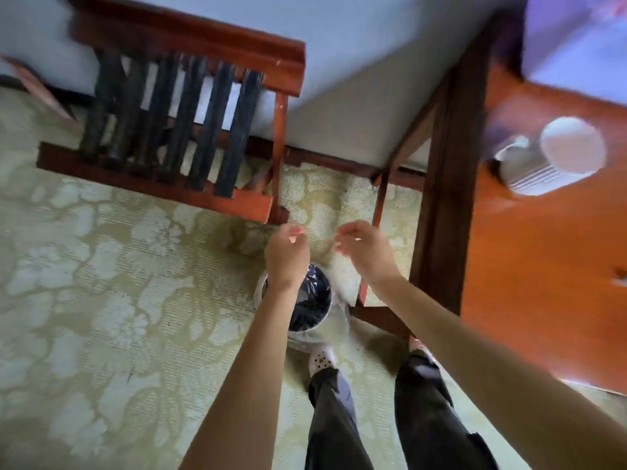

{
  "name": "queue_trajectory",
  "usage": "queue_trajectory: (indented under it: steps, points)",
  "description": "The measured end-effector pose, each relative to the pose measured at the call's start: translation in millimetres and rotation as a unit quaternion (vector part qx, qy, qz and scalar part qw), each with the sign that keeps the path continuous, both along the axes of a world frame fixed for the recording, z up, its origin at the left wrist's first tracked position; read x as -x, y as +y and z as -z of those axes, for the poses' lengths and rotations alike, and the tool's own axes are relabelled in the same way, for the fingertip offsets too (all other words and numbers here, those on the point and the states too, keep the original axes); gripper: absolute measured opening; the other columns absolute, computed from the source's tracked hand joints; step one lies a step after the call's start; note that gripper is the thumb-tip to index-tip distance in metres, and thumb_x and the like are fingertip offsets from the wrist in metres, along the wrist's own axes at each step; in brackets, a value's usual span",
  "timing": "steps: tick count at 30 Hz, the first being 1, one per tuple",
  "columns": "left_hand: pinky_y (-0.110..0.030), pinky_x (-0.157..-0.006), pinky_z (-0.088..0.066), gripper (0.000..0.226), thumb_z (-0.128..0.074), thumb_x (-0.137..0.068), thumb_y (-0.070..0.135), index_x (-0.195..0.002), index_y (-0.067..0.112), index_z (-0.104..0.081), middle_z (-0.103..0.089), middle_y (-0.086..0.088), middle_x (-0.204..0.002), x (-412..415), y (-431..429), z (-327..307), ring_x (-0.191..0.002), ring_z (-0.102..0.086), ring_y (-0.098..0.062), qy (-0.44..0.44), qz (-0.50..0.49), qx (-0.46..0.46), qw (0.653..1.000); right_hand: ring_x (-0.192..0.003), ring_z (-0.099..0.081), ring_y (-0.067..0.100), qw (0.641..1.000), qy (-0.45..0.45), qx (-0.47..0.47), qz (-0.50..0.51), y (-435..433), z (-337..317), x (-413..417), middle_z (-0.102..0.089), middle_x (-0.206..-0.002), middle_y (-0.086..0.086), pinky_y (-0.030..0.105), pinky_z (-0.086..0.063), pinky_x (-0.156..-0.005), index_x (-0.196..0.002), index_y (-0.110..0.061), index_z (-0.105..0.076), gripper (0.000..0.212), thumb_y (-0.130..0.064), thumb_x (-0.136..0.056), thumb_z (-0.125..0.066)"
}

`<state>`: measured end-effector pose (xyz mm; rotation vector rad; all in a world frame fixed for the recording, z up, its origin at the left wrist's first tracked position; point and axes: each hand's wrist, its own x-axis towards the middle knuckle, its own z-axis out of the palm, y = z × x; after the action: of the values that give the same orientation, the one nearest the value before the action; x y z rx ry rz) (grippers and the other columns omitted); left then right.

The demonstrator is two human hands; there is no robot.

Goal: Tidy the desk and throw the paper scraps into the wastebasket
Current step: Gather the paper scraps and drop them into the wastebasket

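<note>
Round wastebasket with black plastic liner (314, 300), on patterned carpet (101, 266); my left hand (286, 256) and right hand (364, 249) above, fingers loosely curled, empty; glossy wooden desk (543, 266) alongside.

A patterned carpet (101, 283) carries the wastebasket (307, 330); the wooden desk (543, 266) carries a white cup (556, 157).

Hotel or guest room: floral carpet (101, 266), wooden luggage rack (176, 130), polished desk (543, 266), lined wastebasket (314, 300).

Soft daylight, motion blur, fisheye edges
</note>
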<state>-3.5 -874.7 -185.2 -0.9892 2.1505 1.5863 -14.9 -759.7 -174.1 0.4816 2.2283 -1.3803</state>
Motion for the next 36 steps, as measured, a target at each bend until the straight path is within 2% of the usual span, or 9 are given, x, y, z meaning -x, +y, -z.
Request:
queue_trajectory:
  steps: [2, 4, 6, 8, 10, 14, 20, 29, 36]
  points:
    - [-0.030, -0.086, -0.054, 0.023, -0.046, -0.092, 0.011, -0.110, 0.007, -0.061, -0.067, -0.010, -0.107, 2, 34, -67, -0.093, -0.065, -0.021, 0.046, 0.045, -0.005, 0.998, -0.082, -0.064, 0.023, 0.997, 0.054, 0.026, 0.041, 39, -68, -10, -0.062, -0.091, 0.003, 0.030, -0.055, -0.075, -0.101, -0.004, -0.061, 0.015, -0.002, -0.092, -0.049]
    - [-0.014, -0.062, -0.050, 0.023, -0.045, -0.094, 0.012, -0.110, 0.009, -0.061, -0.066, -0.004, -0.101, 1, 54, -95, -0.082, -0.062, -0.014, 0.075, 0.069, 0.003, 0.995, -0.081, -0.065, 0.026, 0.995, 0.077, 0.038, 0.060, 56, -92, -18, -0.063, -0.090, 0.007, 0.040, -0.054, -0.080, -0.093, -0.009, -0.060, 0.015, 0.001, -0.089, -0.049]
    - [-0.013, -0.055, -0.042, 0.024, -0.046, -0.093, 0.012, -0.112, 0.010, -0.062, -0.066, -0.004, -0.102, -5, 98, -144, -0.083, -0.062, -0.014, 0.101, 0.114, -0.006, 0.988, -0.077, -0.063, 0.022, 0.988, 0.114, 0.034, 0.099, 102, -133, -39, -0.064, -0.088, 0.007, 0.029, -0.056, -0.073, -0.092, -0.010, -0.060, 0.018, 0.004, -0.088, -0.049]
    - [-0.013, -0.062, -0.043, 0.025, -0.048, -0.092, 0.011, -0.111, 0.009, -0.063, -0.067, -0.005, -0.105, -15, 134, -170, -0.090, -0.064, -0.016, 0.129, 0.145, -0.016, 0.981, -0.074, -0.062, 0.014, 0.986, 0.133, 0.007, 0.101, 137, -150, -63, -0.064, -0.085, 0.002, 0.012, -0.052, -0.065, -0.092, -0.013, -0.060, 0.020, 0.005, -0.087, -0.050]
    - [-0.020, -0.074, -0.050, 0.023, -0.048, -0.091, 0.009, -0.107, 0.009, -0.063, -0.068, -0.007, -0.104, -26, 171, -181, -0.095, -0.065, -0.020, 0.141, 0.174, -0.016, 0.975, -0.076, -0.061, 0.012, 0.985, 0.132, -0.036, 0.108, 176, -157, -85, -0.064, -0.086, -0.002, 0.010, -0.048, -0.063, -0.097, -0.015, -0.061, 0.020, 0.000, -0.087, -0.053]
    - [-0.039, -0.085, -0.055, 0.019, -0.049, -0.087, 0.006, -0.093, 0.017, -0.063, -0.069, -0.010, -0.099, -44, 256, -176, -0.094, -0.067, -0.027, 0.148, 0.273, -0.021, 0.950, -0.073, -0.060, 0.009, 0.971, 0.107, -0.076, 0.201, 261, -152, -119, -0.067, -0.098, 0.008, 0.011, -0.046, -0.060, -0.105, -0.007, -0.062, 0.018, -0.004, -0.091, -0.053]
    - [-0.031, -0.086, -0.053, 0.026, -0.049, -0.086, 0.006, -0.105, 0.009, -0.066, -0.070, -0.011, -0.105, -61, 380, -157, -0.096, -0.066, -0.028, 0.097, 0.372, 0.027, 0.923, -0.095, -0.063, 0.023, 0.960, 0.075, -0.171, 0.210, 383, -124, -133, -0.067, -0.110, 0.011, 0.032, -0.051, -0.082, -0.110, -0.007, -0.063, 0.025, -0.004, -0.086, -0.059]
    - [-0.033, -0.080, -0.056, 0.040, -0.042, -0.091, 0.002, -0.129, 0.011, -0.051, -0.055, -0.011, -0.128, -76, 483, -128, -0.106, -0.059, -0.027, -0.063, 0.244, 0.047, 0.967, -0.103, -0.063, 0.027, 0.990, -0.023, -0.101, 0.096, 482, -92, -110, -0.065, -0.118, 0.012, 0.035, -0.055, -0.088, -0.121, -0.006, -0.056, 0.039, -0.005, -0.083, -0.064]
    - [-0.034, -0.082, -0.053, 0.041, -0.041, -0.088, -0.003, -0.125, 0.007, -0.056, -0.057, -0.011, -0.119, -80, 515, -126, -0.096, -0.054, -0.019, -0.052, 0.169, 0.004, 0.984, -0.073, -0.056, 0.013, 0.994, -0.059, -0.006, 0.095, 512, -89, -100, -0.064, -0.090, 0.006, 0.018, -0.046, -0.059, -0.105, -0.006, -0.064, 0.020, -0.016, -0.087, -0.063]
